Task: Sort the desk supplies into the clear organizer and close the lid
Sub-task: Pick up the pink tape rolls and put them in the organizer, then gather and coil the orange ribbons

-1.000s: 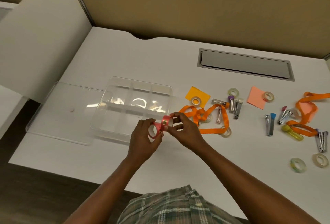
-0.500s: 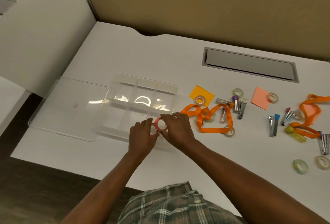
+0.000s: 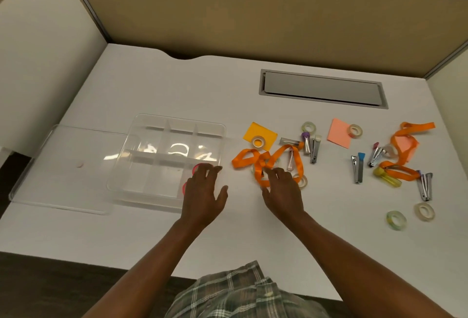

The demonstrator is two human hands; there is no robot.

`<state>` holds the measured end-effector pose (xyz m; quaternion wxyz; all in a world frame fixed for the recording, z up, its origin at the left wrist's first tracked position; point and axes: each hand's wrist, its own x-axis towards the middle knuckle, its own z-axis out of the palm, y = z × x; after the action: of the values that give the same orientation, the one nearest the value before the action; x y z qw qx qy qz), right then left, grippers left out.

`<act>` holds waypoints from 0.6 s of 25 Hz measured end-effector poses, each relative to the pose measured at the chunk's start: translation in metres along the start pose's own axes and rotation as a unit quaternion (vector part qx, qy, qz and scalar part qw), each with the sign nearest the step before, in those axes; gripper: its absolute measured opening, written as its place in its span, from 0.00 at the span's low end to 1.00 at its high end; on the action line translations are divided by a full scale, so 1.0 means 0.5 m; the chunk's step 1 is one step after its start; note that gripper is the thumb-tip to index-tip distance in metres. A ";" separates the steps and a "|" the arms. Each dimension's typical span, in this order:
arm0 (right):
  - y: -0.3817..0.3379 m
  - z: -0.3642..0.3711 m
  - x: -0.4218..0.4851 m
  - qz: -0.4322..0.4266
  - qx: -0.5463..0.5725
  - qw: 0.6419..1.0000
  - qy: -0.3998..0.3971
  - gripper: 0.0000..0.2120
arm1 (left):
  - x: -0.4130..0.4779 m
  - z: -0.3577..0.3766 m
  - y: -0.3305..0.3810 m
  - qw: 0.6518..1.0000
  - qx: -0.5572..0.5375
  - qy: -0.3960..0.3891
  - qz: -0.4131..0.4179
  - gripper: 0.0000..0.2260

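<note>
Looks like the pink tape is dropped in the organizer under the spread, empty left hand, and the right hand, fingers loose, needs to pinch the orange ribbon at its fingertips next.

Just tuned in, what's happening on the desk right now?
A person is sorting supplies into the clear organizer, whose lid lies off to its left. The left hand is spread over the near right compartment, where pink tape rolls sit. The right hand touches the orange lanyard. Tape rolls, sticky notes and staple removers are still loose on the desk.
</note>
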<state>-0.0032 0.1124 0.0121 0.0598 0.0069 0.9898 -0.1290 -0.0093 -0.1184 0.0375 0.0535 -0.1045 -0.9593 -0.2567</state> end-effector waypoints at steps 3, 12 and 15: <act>0.058 0.020 -0.019 -0.002 -0.058 0.997 -0.059 0.21 | 0.008 0.024 0.053 0.999 -0.002 -0.029 0.032 0.22; 0.127 0.017 -0.027 -0.092 -0.140 0.984 -0.054 0.11 | -0.014 0.099 0.151 0.991 0.020 -0.113 0.071 0.22; 0.149 0.007 -0.027 -0.105 -0.123 0.985 -0.066 0.11 | -0.019 0.109 0.176 0.990 0.033 -0.112 0.083 0.22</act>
<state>0.0129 0.1836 -0.0088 0.1115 -0.1126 0.9873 -0.0119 0.0173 -0.0180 0.0316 -0.0301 -0.2097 -0.9553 -0.2060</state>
